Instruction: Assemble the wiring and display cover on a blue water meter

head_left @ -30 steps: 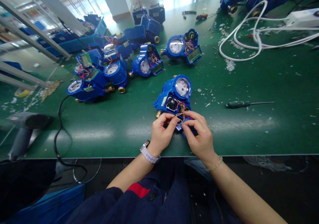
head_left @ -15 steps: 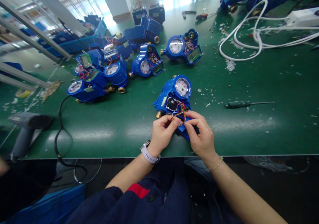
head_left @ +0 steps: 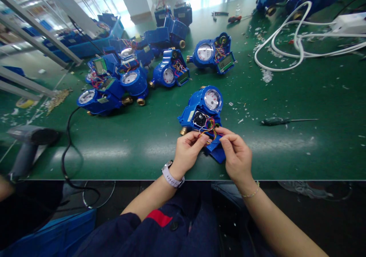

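Note:
A blue water meter (head_left: 197,101) lies on the green bench in front of me, its round dial (head_left: 213,99) facing up and its electronics box open. Thin coloured wires (head_left: 210,125) spill out of the box over a blue cover (head_left: 219,150) at its near side. My left hand (head_left: 188,152) pinches wires at the lower left of the bundle, thumb against forefinger. At the right of the bundle, my right hand (head_left: 237,154) is closed in a pinch on wires, the thumb and forefinger touching at their tips. The exact wire ends are hidden by my fingers.
A green-handled screwdriver (head_left: 276,122) lies to the right. Further back stand several blue meters (head_left: 204,53). White cable (head_left: 300,55) loops at the right rear. At the left, a grey handheld scanner (head_left: 31,139) trails a black cord (head_left: 67,146). Part of another person's arm (head_left: 5,188) shows at the left edge.
My right hand has moved a little to the right, away from my left hand, uncovering more of the blue cover. My left hand stays on the wires.

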Tool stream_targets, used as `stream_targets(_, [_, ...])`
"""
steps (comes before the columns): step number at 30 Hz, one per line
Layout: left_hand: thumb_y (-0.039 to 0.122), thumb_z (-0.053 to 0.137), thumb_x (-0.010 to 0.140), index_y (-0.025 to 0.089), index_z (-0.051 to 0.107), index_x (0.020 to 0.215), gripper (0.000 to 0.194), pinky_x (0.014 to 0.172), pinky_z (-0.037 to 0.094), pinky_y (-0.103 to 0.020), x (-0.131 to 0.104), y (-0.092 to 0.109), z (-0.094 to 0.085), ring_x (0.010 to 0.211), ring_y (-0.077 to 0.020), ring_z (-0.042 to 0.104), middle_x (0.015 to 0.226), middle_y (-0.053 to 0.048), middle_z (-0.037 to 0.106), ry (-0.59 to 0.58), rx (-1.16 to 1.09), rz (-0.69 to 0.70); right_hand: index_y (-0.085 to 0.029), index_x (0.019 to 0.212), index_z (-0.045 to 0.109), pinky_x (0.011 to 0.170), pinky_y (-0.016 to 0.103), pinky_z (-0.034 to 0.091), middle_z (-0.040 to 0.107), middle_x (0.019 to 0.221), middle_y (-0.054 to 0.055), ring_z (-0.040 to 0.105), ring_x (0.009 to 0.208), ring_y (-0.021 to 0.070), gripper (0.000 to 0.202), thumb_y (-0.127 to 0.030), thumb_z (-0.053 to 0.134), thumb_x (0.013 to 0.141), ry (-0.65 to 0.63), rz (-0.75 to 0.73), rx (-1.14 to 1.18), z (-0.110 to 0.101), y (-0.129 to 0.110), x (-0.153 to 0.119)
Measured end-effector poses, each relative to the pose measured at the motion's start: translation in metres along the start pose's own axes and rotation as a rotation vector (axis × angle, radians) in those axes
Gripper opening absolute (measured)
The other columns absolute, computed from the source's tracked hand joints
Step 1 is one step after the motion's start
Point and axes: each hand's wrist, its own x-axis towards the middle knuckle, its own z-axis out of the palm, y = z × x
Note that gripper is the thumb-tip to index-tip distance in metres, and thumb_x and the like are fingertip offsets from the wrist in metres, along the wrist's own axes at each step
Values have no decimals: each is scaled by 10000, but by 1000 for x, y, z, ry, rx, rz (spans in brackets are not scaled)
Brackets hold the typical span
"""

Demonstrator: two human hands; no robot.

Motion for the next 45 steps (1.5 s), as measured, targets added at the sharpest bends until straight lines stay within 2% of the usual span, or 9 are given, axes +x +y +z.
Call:
stream_targets(7, [460,757,742,147,679,752,322,696,529,-258,1,-2,-2,660,-123,642,742,-35,720,16,-22,-16,-216,980,622,984,465,449,625,1183,86,559,1141,243,97,-226,566,902,-137,-184,-265,-7,-10,4])
stream_targets(16, [435,754,749,135,657,739,316,649,489,-212,1,-3,-1,636,-93,604,695,-9,672,-22,-13,-18,-213,854,584,920,428,470,631,1109,74,572,1069,230,53,-186,571,897,-158,-230,-382,-4,-16,11])
stream_targets(22, [448,747,752,141,651,762,322,646,499,-216,1,-4,1,627,-94,600,697,-3,658,-37,-6,6,-225,881,568,950,436,430,592,1174,72,534,1125,227,53,-216,535,921,-142,-124,-286,-2,-11,6])
stream_targets(27, [452,728,773,148,622,763,321,639,507,-224,0,-3,2,607,-100,602,678,0,651,-65,-6,18,-228,881,585,1009,433,384,560,1240,58,526,1167,222,64,-274,569,921,-131,18,-63,-2,-6,3])
stream_targets(34, [411,686,812,142,619,809,277,693,498,-241,-3,-2,-2,700,-123,616,770,-32,669,-92,105,24,-229,874,594,994,366,400,625,1192,41,549,1159,187,73,-281,584,923,-1,118,187,-7,-12,2])
stream_targets(37, [314,744,758,144,633,849,222,683,479,-238,-4,-1,-1,706,-123,592,796,-23,661,-108,253,50,-213,830,605,1026,406,375,647,1171,49,553,1166,205,135,-299,570,928,86,115,144,-24,-14,1])
stream_targets(40, [258,751,744,148,664,866,186,657,472,-236,-5,-1,2,684,-122,569,787,-18,657,-86,372,113,-185,692,578,1004,440,405,689,1031,61,611,1067,217,290,-337,534,934,235,97,106,-55,-14,0])
stream_targets(42, [250,721,770,152,689,861,137,603,453,-224,-4,-2,3,639,-114,540,763,-17,651,-70,413,160,-174,613,551,955,451,449,694,926,77,645,961,223,332,-351,559,894,368,76,23,-86,-11,0])
stream_targets(45, [246,687,799,156,709,813,93,543,416,-209,-3,-2,4,590,-103,508,735,-17,647,-58,459,219,-174,612,609,862,479,493,690,861,133,665,816,253,233,-346,657,761,662,-8,-215,-148,4,1])
